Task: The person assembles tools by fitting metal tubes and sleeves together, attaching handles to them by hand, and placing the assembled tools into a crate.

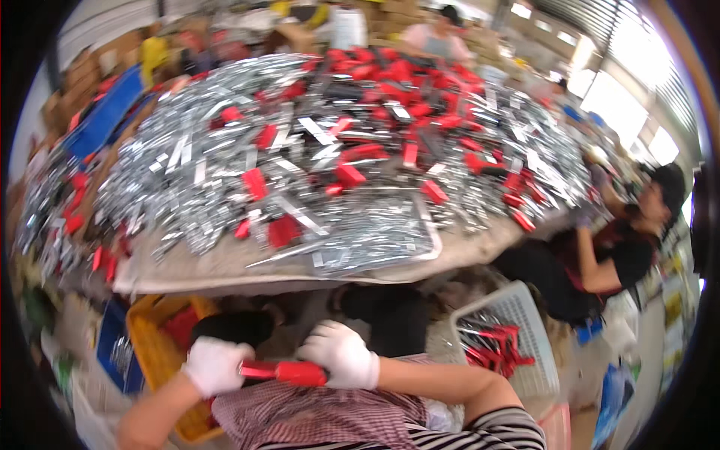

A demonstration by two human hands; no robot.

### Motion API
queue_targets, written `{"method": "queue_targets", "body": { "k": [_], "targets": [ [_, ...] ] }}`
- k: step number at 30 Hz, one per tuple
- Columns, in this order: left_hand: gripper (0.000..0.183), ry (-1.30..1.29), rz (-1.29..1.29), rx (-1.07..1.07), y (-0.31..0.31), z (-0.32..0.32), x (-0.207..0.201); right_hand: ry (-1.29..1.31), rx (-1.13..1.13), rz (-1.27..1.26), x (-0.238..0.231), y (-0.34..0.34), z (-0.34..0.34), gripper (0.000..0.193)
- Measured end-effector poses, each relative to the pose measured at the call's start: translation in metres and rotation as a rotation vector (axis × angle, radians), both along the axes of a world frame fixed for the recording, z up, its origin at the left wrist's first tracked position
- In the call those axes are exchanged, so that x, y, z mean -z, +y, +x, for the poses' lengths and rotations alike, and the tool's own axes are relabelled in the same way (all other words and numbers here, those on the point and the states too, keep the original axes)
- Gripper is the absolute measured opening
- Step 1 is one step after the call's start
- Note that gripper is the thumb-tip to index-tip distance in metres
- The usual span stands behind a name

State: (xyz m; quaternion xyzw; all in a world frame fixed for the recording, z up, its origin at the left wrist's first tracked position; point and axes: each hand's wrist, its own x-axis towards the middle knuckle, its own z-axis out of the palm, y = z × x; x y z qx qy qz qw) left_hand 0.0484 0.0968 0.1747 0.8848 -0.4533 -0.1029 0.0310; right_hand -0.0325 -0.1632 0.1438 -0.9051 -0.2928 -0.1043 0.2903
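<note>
Right now, both white-gloved hands are closed on one red tool (300, 373), held crosswise over the lap, in front of a checked apron (319, 420). The left hand (216, 366) has its fingers curled around the tool's left end; the right hand (341, 356) grips the other end with its fingers bent in. Blur hides exactly where each fingertip presses.

Beyond the knees stands a cloth-covered counter (180, 255), heaped with silver metal parts (180, 180) and scattered red pieces (349, 176). At its near edge, a shallow tray (435, 241) holds thin metal pieces, and a long rod (281, 256) lies beside it, pointing left.

On the floor, a yellow crate (142, 326) is near the left hand, with a blue bin (112, 356) just beside it. To the right, a pale basket (541, 330) contains red and silver things. Farther right, another person (634, 255) sits at the counter.
</note>
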Motion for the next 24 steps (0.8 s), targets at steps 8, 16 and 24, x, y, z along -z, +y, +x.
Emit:
{"method": "queue_targets", "body": {
  "k": [8,16,24],
  "targets": [
    [0.018,-0.247,-0.118,0.354,-0.028,0.012,-0.014,1.592,-0.643,1.157,0.036,0.008,0.009,0.105],
    [0.023,-0.443,-0.42,-0.732,0.03,0.136,-0.004,1.061,-0.223,1.212,0.029,0.026,0.017,0.033],
    [0.032,-0.342,-0.148,-1.045,0.114,0.2,0.023,1.063,-0.176,1.189,0.033,0.039,0.009,0.031]
  ]
}}
